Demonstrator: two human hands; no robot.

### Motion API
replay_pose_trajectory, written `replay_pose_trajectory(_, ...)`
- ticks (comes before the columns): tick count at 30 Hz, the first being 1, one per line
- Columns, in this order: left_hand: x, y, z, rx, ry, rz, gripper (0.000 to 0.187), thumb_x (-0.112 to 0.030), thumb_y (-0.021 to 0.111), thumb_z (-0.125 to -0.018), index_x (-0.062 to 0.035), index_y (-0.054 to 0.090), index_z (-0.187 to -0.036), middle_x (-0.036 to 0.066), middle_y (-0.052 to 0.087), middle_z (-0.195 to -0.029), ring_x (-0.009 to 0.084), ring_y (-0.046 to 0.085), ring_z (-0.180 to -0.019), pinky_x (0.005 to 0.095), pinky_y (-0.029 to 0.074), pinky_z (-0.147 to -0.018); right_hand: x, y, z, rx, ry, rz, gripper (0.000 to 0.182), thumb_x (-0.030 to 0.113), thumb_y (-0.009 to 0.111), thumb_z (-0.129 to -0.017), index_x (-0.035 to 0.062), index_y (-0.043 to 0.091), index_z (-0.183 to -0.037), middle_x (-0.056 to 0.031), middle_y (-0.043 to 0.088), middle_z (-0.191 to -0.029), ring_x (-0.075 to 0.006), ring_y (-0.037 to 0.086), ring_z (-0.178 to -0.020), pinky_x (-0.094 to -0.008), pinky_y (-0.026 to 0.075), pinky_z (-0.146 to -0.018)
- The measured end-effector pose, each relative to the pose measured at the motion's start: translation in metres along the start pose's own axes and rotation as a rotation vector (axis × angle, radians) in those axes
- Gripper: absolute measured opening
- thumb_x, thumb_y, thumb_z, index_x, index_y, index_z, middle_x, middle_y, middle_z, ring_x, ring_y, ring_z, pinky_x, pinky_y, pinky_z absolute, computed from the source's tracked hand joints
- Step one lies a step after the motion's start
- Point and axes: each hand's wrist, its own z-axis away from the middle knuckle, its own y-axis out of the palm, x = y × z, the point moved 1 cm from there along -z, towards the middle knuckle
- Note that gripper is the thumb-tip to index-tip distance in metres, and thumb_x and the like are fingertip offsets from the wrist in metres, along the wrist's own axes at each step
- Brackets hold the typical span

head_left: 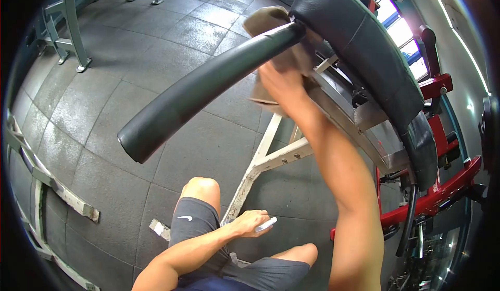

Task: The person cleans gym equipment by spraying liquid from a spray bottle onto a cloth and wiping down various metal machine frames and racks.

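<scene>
A brown cloth (pixel 266 20) is bunched around the frame near the inner end of a long black padded bar (pixel 208 87). My right hand (pixel 284 85) is closed on this cloth, below the bar and beside the metal post; motion blurs the fingers. Above it is a curved black pad (pixel 359 41), part of the same gym machine. Low over my lap, my left hand (pixel 251 223) is wrapped around a small white object (pixel 266 225), whose kind I cannot make out because the fingers cover most of it.
The machine's worn white frame (pixel 260 163) runs down between my knees and the bar. Red machine parts (pixel 448 189) stand at the right. A grey metal stand (pixel 73 35) is at the far left, and a white rail (pixel 57 187) lies nearer. Dark tiles (pixel 120 134) cover the floor.
</scene>
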Motion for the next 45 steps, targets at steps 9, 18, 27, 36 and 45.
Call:
replay_pose_trajectory(9,0.008,-0.018,0.009,0.022,0.023,-0.052,0.024,-0.027,0.067,-0.089,-0.0031,0.063,-0.086,0.012,0.059,-0.082,0.0336,0.063,-0.079,0.0456,0.050,-0.068,-0.055,-0.036,0.075,0.225,0.621,-0.710,0.094,0.051,0.081,-0.072,0.0040,0.040,-0.142,-0.0225,0.059,-0.122,-0.0399,0.060,-0.109,-0.0495,0.050,-0.087)
replay_pose_trajectory(18,0.011,-0.012,0.007,0.088,-0.032,-0.128,0.023,-0.026,0.066,-0.090,-0.0030,0.063,-0.085,0.012,0.061,-0.082,0.0333,0.063,-0.080,0.0442,0.052,-0.069,-0.075,0.007,0.022,0.696,0.651,-1.171,0.088,0.067,0.082,-0.058,0.0024,0.069,-0.117,-0.0183,0.071,-0.113,-0.0295,0.070,-0.103,-0.0364,0.053,-0.090)
replay_pose_trajectory(27,0.007,0.002,0.010,0.173,-0.016,-0.139,0.022,-0.023,0.066,-0.090,-0.0019,0.064,-0.090,0.014,0.061,-0.086,0.0338,0.063,-0.083,0.0431,0.053,-0.073,-0.050,-0.016,0.185,0.020,0.486,-0.342,0.073,0.017,0.064,-0.081,0.0204,0.039,-0.150,-0.0146,0.056,-0.120,-0.0391,0.055,-0.107,-0.0517,0.050,-0.087)
replay_pose_trajectory(36,-0.002,-0.012,0.023,0.134,-0.051,-0.148,0.020,-0.022,0.068,-0.088,-0.0026,0.064,-0.090,0.013,0.062,-0.086,0.0349,0.063,-0.081,0.0435,0.053,-0.071,-0.052,-0.016,0.090,0.121,0.646,-0.614,0.023,0.012,0.061,-0.083,0.0090,0.057,-0.105,-0.0133,0.068,-0.092,-0.0339,0.066,-0.091,-0.0527,0.050,-0.079)
replay_pose_trajectory(45,-0.002,-0.020,0.010,-0.080,0.004,-0.126,0.014,-0.015,0.068,-0.086,-0.0025,0.062,-0.085,0.015,0.062,-0.081,0.0364,0.061,-0.073,0.0444,0.051,-0.065,-0.052,-0.016,0.221,-0.099,0.349,-0.452,0.044,0.023,0.057,-0.086,0.0148,0.061,-0.129,-0.0109,0.052,-0.142,-0.0326,0.041,-0.139,-0.0505,0.035,-0.111)
